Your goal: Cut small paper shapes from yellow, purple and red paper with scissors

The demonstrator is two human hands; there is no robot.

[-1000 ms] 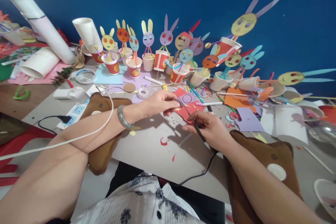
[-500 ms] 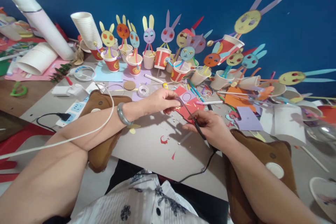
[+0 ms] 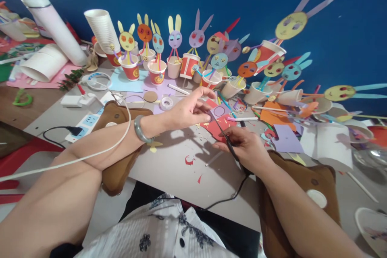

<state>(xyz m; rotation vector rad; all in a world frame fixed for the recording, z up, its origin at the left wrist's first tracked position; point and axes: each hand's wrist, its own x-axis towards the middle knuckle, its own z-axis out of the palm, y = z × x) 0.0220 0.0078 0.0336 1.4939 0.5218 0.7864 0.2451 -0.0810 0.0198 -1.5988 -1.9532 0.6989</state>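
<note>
My right hand (image 3: 243,145) is closed around the dark handle of a slim black corded tool (image 3: 231,147) with a long thin shaft. The shaft points up and left, and its tip is close by my left thumb. My left hand (image 3: 196,109) has its fingers spread, and I see nothing held in it. Underneath both hands lies red paper (image 3: 216,129) strewn with small yellow scraps. A purple paper piece (image 3: 220,111) with a circle drawn on it rests on the red sheet. Whether my left thumb touches the tool's tip, I cannot tell.
Paper cups with rabbit-faced figures (image 3: 175,40) line the back by the blue wall. A power strip (image 3: 87,123) and a white cable are at left. Brown cushions (image 3: 305,193) lie beneath both forearms. Red paper scraps (image 3: 189,160) dot the grey tabletop (image 3: 169,173).
My left fingers have come out of a pinch near the tool's tip and spread upward. My right hand keeps its grip on the tool. The view has shifted slightly.
</note>
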